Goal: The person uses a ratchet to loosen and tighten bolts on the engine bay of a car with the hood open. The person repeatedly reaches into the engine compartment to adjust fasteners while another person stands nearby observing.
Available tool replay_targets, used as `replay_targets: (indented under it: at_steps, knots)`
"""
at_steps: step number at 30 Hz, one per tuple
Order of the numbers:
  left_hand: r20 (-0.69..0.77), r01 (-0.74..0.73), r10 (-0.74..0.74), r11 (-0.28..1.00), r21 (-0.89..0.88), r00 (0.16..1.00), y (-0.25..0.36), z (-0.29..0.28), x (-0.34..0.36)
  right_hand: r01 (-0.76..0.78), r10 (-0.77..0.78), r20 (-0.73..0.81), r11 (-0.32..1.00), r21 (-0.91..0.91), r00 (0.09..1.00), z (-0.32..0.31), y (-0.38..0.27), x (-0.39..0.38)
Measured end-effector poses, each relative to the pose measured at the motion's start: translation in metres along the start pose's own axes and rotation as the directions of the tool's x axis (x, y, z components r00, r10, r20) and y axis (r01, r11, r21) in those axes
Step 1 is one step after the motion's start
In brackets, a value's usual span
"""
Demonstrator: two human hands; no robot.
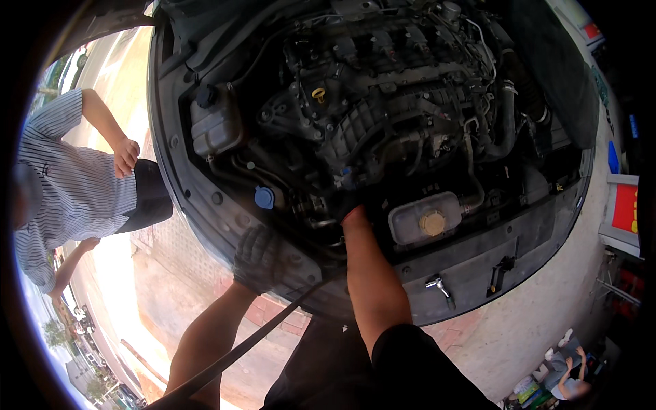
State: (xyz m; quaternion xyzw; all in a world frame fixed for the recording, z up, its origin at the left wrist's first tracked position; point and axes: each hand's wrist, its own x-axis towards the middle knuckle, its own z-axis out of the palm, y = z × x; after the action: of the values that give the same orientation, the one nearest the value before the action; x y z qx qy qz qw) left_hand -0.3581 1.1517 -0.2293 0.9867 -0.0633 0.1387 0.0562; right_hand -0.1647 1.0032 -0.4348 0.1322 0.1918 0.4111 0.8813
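My left hand (257, 256) wears a dark glove and rests on the car's grey front-left panel (193, 225), fingers stretched out. My right hand (348, 201) reaches down into the engine bay beside the engine (389, 102), its fingers hidden in shadow, so what it touches cannot be made out. A blue cap (264, 197) sits to its left, and a translucent tank with a beige cap (424, 205) to its right. A long dark strip (239, 346) runs diagonally between my forearms. A metal ratchet (439, 287) lies on the front panel to the right.
A person in a striped shirt (82, 181) stands at the car's side on the left. The paved ground (519, 321) surrounds the car's front. Red and grey equipment (622, 205) stands at right. Other people (567, 372) are at the lower right.
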Motion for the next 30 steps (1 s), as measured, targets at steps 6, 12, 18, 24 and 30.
replay_targets:
  at_steps: [6,12,18,24,30]
  knots:
    - [-0.024,-0.031,0.029,0.998,-0.063,0.999,0.002,0.005,0.006,0.117,-0.532,-0.417,0.709,-0.696,0.737,0.014,-0.020,-0.041]
    - [-0.074,-0.021,0.022,1.000,0.004,0.997,-0.004,0.001,-0.005,-0.216,-0.473,-0.606,0.646,-0.732,0.639,0.127,0.044,-0.119]
    - [-0.074,-0.041,0.045,0.998,0.045,0.996,-0.001,0.004,0.000,0.147,-0.281,-0.233,0.872,-0.466,0.931,0.214,0.077,-0.213]
    - [0.005,-0.044,0.044,0.999,0.007,0.999,0.009,0.004,-0.008,0.050,-0.347,-0.165,0.536,-0.843,0.923,0.240,0.086,-0.308]
    - [0.015,-0.098,0.097,0.993,0.066,0.995,0.015,0.006,-0.016,-0.019,-0.463,-0.361,0.593,-0.805,0.809,0.194,0.074,-0.444]
